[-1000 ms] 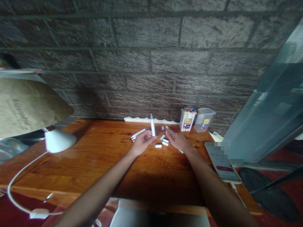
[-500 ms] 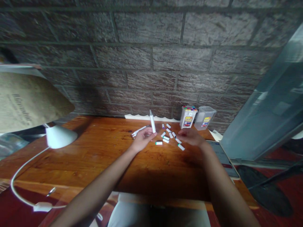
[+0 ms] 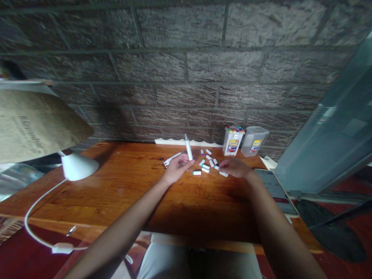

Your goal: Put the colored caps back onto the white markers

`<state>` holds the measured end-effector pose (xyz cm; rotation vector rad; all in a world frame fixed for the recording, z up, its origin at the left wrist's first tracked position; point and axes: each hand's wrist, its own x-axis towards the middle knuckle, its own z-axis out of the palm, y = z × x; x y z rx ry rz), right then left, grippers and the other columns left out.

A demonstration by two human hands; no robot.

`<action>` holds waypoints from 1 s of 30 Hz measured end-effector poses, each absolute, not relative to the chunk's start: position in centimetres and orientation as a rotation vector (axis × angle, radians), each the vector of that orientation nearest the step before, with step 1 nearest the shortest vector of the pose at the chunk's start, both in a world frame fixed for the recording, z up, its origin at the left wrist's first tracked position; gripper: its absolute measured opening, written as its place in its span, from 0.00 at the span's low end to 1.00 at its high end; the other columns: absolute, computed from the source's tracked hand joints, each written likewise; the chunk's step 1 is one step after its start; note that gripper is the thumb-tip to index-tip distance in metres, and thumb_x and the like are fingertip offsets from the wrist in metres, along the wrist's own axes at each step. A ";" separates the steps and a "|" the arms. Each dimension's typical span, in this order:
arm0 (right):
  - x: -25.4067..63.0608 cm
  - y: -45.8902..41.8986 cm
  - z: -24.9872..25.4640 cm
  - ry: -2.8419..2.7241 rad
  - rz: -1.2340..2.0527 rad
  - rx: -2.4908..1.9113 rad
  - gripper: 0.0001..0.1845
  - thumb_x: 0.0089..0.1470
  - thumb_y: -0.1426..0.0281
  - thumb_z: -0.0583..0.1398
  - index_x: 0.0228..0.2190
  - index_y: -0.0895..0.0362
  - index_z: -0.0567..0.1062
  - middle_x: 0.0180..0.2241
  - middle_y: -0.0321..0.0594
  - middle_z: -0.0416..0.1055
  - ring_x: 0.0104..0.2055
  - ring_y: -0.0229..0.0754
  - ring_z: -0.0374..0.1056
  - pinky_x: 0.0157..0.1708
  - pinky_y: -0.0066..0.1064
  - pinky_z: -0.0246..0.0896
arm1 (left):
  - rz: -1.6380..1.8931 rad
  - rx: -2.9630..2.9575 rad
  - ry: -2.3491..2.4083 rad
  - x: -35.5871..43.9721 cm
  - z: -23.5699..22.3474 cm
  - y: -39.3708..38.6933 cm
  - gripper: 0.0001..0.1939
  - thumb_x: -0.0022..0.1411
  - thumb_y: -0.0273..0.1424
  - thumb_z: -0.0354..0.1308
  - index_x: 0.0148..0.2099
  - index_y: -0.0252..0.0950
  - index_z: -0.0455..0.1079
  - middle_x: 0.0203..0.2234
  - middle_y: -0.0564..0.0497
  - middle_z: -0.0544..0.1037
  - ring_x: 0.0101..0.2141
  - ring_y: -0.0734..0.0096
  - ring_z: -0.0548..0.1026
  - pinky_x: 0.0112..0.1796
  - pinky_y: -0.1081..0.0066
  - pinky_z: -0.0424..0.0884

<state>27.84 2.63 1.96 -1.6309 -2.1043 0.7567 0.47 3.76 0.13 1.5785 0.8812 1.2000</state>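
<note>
The left hand (image 3: 176,169) pinches one white marker (image 3: 188,149) between thumb and fingers, holding it nearly upright above the table, its tapered grey tip pointing up and leaning slightly left. The marker's barrel is smooth, straight and without a cap. The right hand (image 3: 236,168) is bent low over the right edge of a scatter of caps (image 3: 197,173), its fingers curled and its fingertips just at the nearest ones; whether they grip a cap, I cannot tell.

About eleven caps are visible, short white plastic cylinders lying on their sides at various angles, some with green, purple or dark ends. Behind the left hand lie slim white pens (image 3: 173,158), at least two, partly hidden by the fingers, so the full count cannot be told.

The wooden table (image 3: 116,186) is orange-brown and glossy, with grain and dark knots. At its back stand two boxy containers of see-through plastic, side by side: the left container (image 3: 231,143) is packed with upright markers with multicoloured tops, and the right container (image 3: 255,142) bears a similar yellow label. One white strip (image 3: 168,142) with a scalloped edge runs along the rough, grey-brown block wall (image 3: 174,66). One lamp (image 3: 40,124) has a beige printed shade and a white conical base. One flat tablet (image 3: 276,193) lies at the right edge.
</note>
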 end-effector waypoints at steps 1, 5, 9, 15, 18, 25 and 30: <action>28.0 2.7 2.0 -2.112 0.736 -1.630 0.10 0.49 0.65 0.61 0.27 0.57 0.80 0.24 0.36 0.77 0.27 0.39 0.70 0.29 0.27 0.59 | 1.204 1.585 0.887 0.5 0.2 3.7 0.21 0.49 0.43 0.68 0.38 0.34 0.71 0.28 0.52 0.75 0.29 0.74 0.73 0.25 0.76 0.71; 28.6 2.8 1.9 -2.088 0.738 -1.644 0.15 0.51 0.59 0.60 0.24 0.57 0.80 0.19 0.36 0.73 0.23 0.38 0.67 0.24 0.27 0.56 | 1.229 1.597 0.922 0.4 0.3 3.7 0.21 0.49 0.44 0.68 0.40 0.34 0.72 0.29 0.51 0.76 0.29 0.73 0.73 0.25 0.76 0.70; 27.2 2.7 1.7 -2.039 0.630 -1.572 0.14 0.49 0.58 0.63 0.28 0.57 0.80 0.24 0.36 0.76 0.27 0.38 0.69 0.26 0.27 0.57 | 1.244 1.589 0.944 0.4 0.4 3.7 0.21 0.49 0.43 0.68 0.39 0.34 0.72 0.29 0.50 0.76 0.29 0.73 0.73 0.25 0.76 0.70; 22.2 1.8 1.1 -2.161 0.403 -1.452 0.08 0.52 0.65 0.63 0.30 0.56 0.81 0.31 0.39 0.78 0.31 0.39 0.71 0.32 0.28 0.60 | 1.218 1.606 0.922 0.5 0.3 3.7 0.20 0.50 0.45 0.67 0.38 0.34 0.72 0.29 0.51 0.76 0.29 0.73 0.73 0.26 0.76 0.68; 21.2 1.5 0.7 -2.220 0.340 -1.470 0.04 0.51 0.70 0.64 0.29 0.56 0.80 0.33 0.40 0.79 0.34 0.40 0.72 0.34 0.28 0.60 | 1.216 1.644 0.914 0.5 0.1 3.8 0.20 0.50 0.45 0.67 0.37 0.34 0.72 0.28 0.51 0.76 0.28 0.74 0.72 0.26 0.76 0.68; 22.5 2.6 0.6 -1.865 0.566 -1.224 0.12 0.55 0.62 0.60 0.36 0.57 0.78 0.34 0.40 0.78 0.35 0.41 0.72 0.37 0.31 0.64 | 1.203 1.761 0.894 0.4 0.1 3.7 0.16 0.53 0.44 0.66 0.35 0.35 0.73 0.28 0.51 0.77 0.30 0.72 0.73 0.33 0.72 0.70; 22.9 2.9 1.9 -1.539 0.526 -1.084 0.24 0.62 0.57 0.50 0.56 0.54 0.64 0.35 0.38 0.72 0.34 0.38 0.68 0.35 0.31 0.65 | 1.185 1.880 0.872 0.5 -0.4 3.6 0.15 0.55 0.43 0.64 0.35 0.35 0.75 0.31 0.51 0.78 0.31 0.71 0.74 0.36 0.72 0.70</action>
